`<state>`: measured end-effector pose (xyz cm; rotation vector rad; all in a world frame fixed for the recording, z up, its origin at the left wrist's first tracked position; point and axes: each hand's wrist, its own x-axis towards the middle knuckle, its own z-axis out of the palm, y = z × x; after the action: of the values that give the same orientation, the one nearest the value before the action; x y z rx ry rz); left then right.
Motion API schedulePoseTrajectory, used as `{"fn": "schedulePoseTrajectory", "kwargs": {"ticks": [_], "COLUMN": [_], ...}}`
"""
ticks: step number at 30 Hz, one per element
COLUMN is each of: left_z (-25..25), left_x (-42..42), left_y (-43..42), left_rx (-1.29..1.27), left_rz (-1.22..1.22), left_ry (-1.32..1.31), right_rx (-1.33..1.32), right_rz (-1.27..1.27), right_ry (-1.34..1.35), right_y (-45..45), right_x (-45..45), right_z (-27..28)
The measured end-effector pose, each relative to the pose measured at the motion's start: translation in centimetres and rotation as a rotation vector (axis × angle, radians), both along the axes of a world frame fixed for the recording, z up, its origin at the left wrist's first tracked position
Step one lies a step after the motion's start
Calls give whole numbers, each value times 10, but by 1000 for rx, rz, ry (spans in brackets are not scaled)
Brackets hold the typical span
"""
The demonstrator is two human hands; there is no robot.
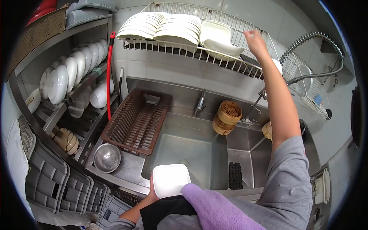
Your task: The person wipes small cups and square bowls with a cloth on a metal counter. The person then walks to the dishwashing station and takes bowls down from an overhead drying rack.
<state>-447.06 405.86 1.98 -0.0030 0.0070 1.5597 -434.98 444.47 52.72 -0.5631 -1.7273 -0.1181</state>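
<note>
My left hand [152,190] grips the left side of a white square dish [171,180], held over the front edge of the sink, close to my body. Part of that hand is hidden behind the dish. My right hand [254,40] is raised high at the white wire rack [245,23] on the wall, its fingers curled together; what they hold, if anything, is too small to make out. Just left of it, white rectangular dishes [215,32] lie stacked on the rack. A purple towel [218,209] hangs across my front.
A brown dish drainer [137,120] and a metal bowl [107,158] stand left of the sink [207,161]. Bamboo steamers [227,117] sit behind it, right of the faucet [200,101]. A coiled spray hose [306,37] arches at right. Plates [57,85] fill the left shelf.
</note>
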Motion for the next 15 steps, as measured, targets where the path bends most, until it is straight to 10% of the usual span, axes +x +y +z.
{"fn": "schedulePoseTrajectory", "kwargs": {"ticks": [2, 5, 11, 15], "left_z": [-8, -8, -4, 2], "left_x": [-2, -3, -6, -6], "left_y": [0, -1, -1, 0], "left_rx": [-177, -187, -44, 39], "left_rz": [138, 147, 63, 18], "left_ry": [416, 379, 34, -120], "right_rx": [-1077, -1165, -403, -992], "right_rz": [77, 66, -279, -109], "right_ry": [-215, -415, -574, -547], "right_y": [17, 50, 72, 29], "right_x": [-6, -15, -34, -33], "right_z": [9, -2, -33, -18]}}
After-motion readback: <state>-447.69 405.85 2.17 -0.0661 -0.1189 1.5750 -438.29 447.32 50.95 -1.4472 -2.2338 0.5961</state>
